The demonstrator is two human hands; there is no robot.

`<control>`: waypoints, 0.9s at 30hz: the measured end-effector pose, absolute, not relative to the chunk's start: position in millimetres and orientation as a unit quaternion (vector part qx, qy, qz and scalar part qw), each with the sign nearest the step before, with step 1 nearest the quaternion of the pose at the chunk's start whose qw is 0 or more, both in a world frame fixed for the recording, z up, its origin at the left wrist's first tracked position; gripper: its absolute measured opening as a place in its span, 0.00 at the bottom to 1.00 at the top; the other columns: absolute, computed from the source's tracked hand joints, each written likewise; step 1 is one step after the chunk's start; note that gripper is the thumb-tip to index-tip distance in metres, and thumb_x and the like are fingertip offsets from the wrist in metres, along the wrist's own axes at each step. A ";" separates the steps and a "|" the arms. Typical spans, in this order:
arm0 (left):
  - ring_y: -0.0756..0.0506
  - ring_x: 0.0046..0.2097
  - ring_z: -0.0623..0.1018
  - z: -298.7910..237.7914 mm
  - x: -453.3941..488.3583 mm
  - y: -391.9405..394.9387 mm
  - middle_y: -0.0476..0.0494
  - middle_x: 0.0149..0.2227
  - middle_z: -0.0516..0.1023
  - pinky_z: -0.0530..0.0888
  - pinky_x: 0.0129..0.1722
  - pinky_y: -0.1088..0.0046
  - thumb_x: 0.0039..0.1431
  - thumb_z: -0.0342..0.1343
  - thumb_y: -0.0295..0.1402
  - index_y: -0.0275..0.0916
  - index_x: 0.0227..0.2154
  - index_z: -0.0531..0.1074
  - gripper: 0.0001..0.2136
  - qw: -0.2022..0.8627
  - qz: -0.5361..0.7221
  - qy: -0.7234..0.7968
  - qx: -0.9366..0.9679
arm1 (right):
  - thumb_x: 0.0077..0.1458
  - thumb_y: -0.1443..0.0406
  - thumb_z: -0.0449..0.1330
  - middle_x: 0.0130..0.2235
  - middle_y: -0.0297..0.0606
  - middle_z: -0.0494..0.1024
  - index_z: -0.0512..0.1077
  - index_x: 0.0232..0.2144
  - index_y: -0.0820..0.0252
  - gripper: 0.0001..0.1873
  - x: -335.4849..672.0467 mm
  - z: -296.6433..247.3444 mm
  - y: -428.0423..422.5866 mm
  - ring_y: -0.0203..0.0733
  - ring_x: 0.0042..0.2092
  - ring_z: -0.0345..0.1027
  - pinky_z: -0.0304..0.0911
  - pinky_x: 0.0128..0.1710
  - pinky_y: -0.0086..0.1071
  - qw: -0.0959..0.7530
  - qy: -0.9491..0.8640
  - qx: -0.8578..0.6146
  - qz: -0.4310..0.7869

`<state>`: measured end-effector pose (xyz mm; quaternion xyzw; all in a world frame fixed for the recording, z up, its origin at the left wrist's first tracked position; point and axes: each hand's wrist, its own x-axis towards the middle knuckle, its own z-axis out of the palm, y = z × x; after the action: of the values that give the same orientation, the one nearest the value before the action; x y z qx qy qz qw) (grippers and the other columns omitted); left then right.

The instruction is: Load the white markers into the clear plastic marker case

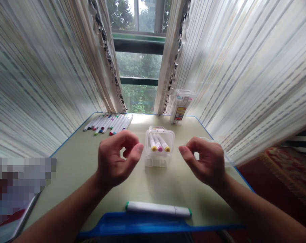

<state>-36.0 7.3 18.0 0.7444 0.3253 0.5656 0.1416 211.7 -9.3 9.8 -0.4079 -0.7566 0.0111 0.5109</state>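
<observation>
With empty left hand (pixel 113 160) and right hand (pixel 211 162) loosely curled closed, flanking transparent marker case (pixel 155 162), brace it before touching 3 white markers (pixel 157 141) inside.

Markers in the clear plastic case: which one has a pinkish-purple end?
The middle marker: its end is pinkish-purple, while the left marker and right marker beside it show yellow ends.

The table's (pixel 79 168) middle was blocked by a clear case (pixel 156 162). The far left corner was crowded by loose markers (pixel 114 123), the far right by a tall case (pixel 180 109). A green-capped marker (pixel 158 208) was laid along the near edge. Passage was left between it and the clear case, bounded at each end by a forearm (pixel 67 206).
</observation>
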 end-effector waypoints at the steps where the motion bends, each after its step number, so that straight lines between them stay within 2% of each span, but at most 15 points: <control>1: 0.53 0.22 0.64 17.9 -36.8 8.5 0.56 0.22 0.65 0.61 0.22 0.76 0.61 0.59 0.26 0.40 0.26 0.69 0.09 0.164 0.575 0.344 0.724 | 0.60 0.65 0.63 0.17 0.25 0.63 0.64 0.20 0.56 0.18 212.9 9.0 -6.7 0.30 0.18 0.56 0.54 0.20 0.25 0.519 -0.740 -0.428 0.029; 5: 0.51 0.23 0.60 15.0 -39.7 9.9 0.55 0.20 0.60 0.58 0.22 0.72 0.67 0.53 0.29 0.41 0.22 0.64 0.15 0.219 0.571 0.375 0.697 | 0.63 0.63 0.59 0.17 0.26 0.63 0.64 0.20 0.56 0.19 215.1 6.7 0.8 0.32 0.18 0.56 0.52 0.19 0.27 0.505 -0.730 -0.447 0.109; 10: 0.49 0.25 0.62 12.4 -42.0 1.2 0.52 0.21 0.62 0.60 0.27 0.67 0.68 0.53 0.33 0.41 0.21 0.64 0.17 0.210 0.554 0.348 0.726 | 0.62 0.66 0.59 0.16 0.26 0.62 0.64 0.18 0.56 0.20 218.8 11.2 -3.2 0.31 0.18 0.53 0.51 0.20 0.28 0.477 -0.771 -0.410 0.096; 13: 0.49 0.25 0.63 14.8 -42.2 -2.6 0.51 0.21 0.63 0.59 0.27 0.66 0.67 0.53 0.33 0.41 0.21 0.65 0.16 0.198 0.534 0.339 0.749 | 0.60 0.65 0.64 0.16 0.25 0.63 0.69 0.20 0.58 0.17 222.6 15.5 -9.8 0.29 0.18 0.54 0.51 0.20 0.26 0.386 -0.840 -0.336 0.182; 15: 0.49 0.25 0.63 16.9 -41.6 -4.3 0.51 0.21 0.63 0.59 0.27 0.67 0.67 0.53 0.32 0.41 0.21 0.65 0.16 0.203 0.524 0.334 0.756 | 0.55 0.62 0.71 0.17 0.23 0.67 0.75 0.27 0.59 0.10 222.4 16.3 -14.6 0.29 0.17 0.58 0.52 0.20 0.25 0.270 -0.877 -0.289 0.272; 17: 0.49 0.24 0.62 18.6 -40.6 -6.3 0.51 0.21 0.62 0.59 0.27 0.67 0.66 0.53 0.30 0.41 0.21 0.65 0.15 0.211 0.518 0.320 0.765 | 0.47 0.59 0.76 0.21 0.24 0.72 0.78 0.33 0.59 0.14 219.4 15.4 -18.8 0.30 0.20 0.62 0.55 0.22 0.25 0.170 -0.894 -0.277 0.308; 20: 0.50 0.24 0.61 20.3 -38.8 -9.8 0.52 0.21 0.62 0.58 0.26 0.68 0.64 0.53 0.28 0.41 0.22 0.65 0.13 0.206 0.496 0.301 0.788 | 0.41 0.60 0.79 0.23 0.25 0.73 0.77 0.29 0.58 0.17 212.4 14.2 -23.0 0.30 0.22 0.61 0.51 0.21 0.26 0.071 -0.908 -0.276 0.306; 24: 0.50 0.24 0.61 22.7 -36.4 -12.0 0.52 0.21 0.61 0.57 0.26 0.68 0.61 0.53 0.25 0.41 0.21 0.64 0.13 0.181 0.463 0.282 0.820 | 0.38 0.69 0.77 0.22 0.24 0.71 0.72 0.23 0.58 0.15 206.9 15.8 -26.0 0.29 0.21 0.55 0.45 0.19 0.26 0.005 -0.907 -0.285 0.309; 27: 0.50 0.24 0.61 24.6 -34.2 -10.8 0.53 0.21 0.60 0.58 0.25 0.69 0.61 0.53 0.24 0.41 0.22 0.64 0.13 0.185 0.441 0.269 0.836 | 0.39 0.72 0.72 0.21 0.22 0.66 0.69 0.21 0.58 0.15 207.3 17.0 -26.5 0.29 0.21 0.51 0.46 0.19 0.26 0.026 -0.900 -0.285 0.330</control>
<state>-34.2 -10.8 24.6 0.8361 0.2694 0.4407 0.1847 207.3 -26.5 17.0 -0.2847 -0.8997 0.3299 0.0263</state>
